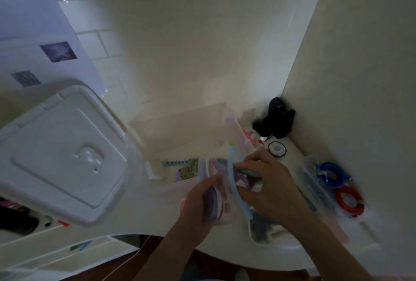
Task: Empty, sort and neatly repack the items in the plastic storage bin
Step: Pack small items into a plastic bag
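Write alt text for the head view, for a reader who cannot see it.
Both hands, left and right, grip a clear plastic zip bag of pastel items over a white table. A white bin lid lies left; blue and red hoops lie right.

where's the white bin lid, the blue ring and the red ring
white bin lid (pixel 60 152): head view, on its flat top panel
blue ring (pixel 331 171): head view, on its left rim
red ring (pixel 350 202): head view, on its rim

Dim cream walls (pixel 202 33) meet at a corner above a white table (pixel 157 208).
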